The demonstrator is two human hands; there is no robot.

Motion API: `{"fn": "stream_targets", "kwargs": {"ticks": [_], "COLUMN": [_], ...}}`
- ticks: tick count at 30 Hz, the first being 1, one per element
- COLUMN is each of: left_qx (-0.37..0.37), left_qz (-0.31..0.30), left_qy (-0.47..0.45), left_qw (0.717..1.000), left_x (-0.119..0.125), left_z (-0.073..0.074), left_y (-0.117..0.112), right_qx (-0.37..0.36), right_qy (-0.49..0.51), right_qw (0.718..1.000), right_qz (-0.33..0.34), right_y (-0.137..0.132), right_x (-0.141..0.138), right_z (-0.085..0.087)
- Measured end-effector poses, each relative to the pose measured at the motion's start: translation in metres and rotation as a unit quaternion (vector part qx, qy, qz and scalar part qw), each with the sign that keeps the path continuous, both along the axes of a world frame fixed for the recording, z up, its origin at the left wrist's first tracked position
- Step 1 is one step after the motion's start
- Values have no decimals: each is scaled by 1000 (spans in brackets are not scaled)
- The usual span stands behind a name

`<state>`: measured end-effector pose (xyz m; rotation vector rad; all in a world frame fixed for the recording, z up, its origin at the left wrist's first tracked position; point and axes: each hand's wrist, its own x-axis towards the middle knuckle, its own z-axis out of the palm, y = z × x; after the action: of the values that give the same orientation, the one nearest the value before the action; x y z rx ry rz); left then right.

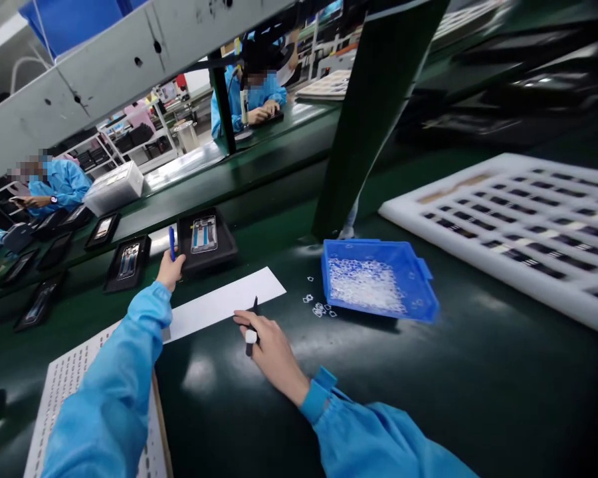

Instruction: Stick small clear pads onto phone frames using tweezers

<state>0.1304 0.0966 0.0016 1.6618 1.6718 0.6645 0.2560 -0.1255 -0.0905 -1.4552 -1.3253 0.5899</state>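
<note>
My left hand reaches out, closed around a blue pen-like tool held upright. It is beside a black tray carrying a phone frame with its inside parts showing. My right hand grips a thin black pointed tool; a small white square piece shows at the fingers. That hand hovers at the near edge of a white paper strip. To its right, small white ring-like pieces lie loose in front of a blue bin full of similar pieces.
A large white foam tray with rows of dark parts lies at right. A perforated white board is under my left arm. A green post rises behind the bin. Several black trays line the left; co-workers sit beyond.
</note>
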Motion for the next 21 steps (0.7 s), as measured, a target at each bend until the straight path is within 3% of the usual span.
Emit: {"fn": "stream_targets", "kwargs": {"ticks": [3, 6, 9, 13, 17, 21], "left_qx": [-24, -55, -87, -106, -122, -60], "left_qz": [-27, -68, -73, -61, -69, -56], "left_qy": [-63, -169, -146, -89, -74, -40], "left_qw": [997, 982, 983, 989, 987, 996], "left_x": [-38, -87, -125, -147, -154, -172], "left_z": [13, 16, 2, -35, -59, -48], "left_y": [-65, -142, -217, -293, -323, -310], "right_qx": [14, 55, 92, 100, 73, 82], "right_qy": [72, 183, 214, 146, 21, -129], "right_qw": [997, 976, 957, 972, 996, 987], "right_qz": [-17, -100, -172, -157, -56, 40], "right_y": [1, 3, 1, -7, -16, -22], "right_x": [4, 11, 17, 15, 7, 4], "right_z": [0, 2, 6, 9, 6, 2]}}
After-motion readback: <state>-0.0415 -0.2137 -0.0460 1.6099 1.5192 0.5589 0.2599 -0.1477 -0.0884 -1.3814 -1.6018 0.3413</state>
